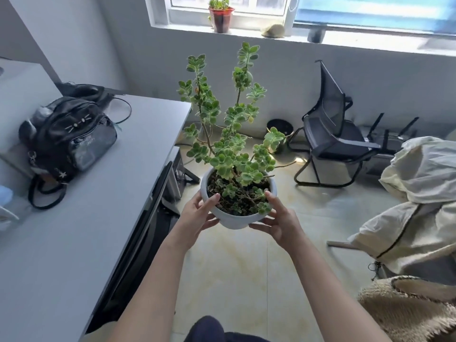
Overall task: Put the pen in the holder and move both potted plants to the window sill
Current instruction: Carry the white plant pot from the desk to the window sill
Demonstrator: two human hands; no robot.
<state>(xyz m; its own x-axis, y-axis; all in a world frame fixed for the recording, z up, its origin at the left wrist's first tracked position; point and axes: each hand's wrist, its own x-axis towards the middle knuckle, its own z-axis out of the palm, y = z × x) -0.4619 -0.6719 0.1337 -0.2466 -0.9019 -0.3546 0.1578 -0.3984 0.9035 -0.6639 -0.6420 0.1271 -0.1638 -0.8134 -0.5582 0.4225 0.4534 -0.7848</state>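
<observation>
I hold a white pot (233,222) with a tall, branching green plant in the air over the floor, to the right of the desk. My left hand (197,214) grips the pot's left side, thumb on the rim. My right hand (278,220) grips its right side, thumb on the rim too. A second plant in a red pot (221,18) stands on the window sill (370,41) at the back. No pen or holder is in view.
A grey desk (86,206) on the left carries a black backpack (66,141). A black mesh chair (330,134) stands by the wall under the window. A cream jacket (417,193) hangs over a chair at right. A stone (274,30) and a dark cup (315,35) sit on the sill.
</observation>
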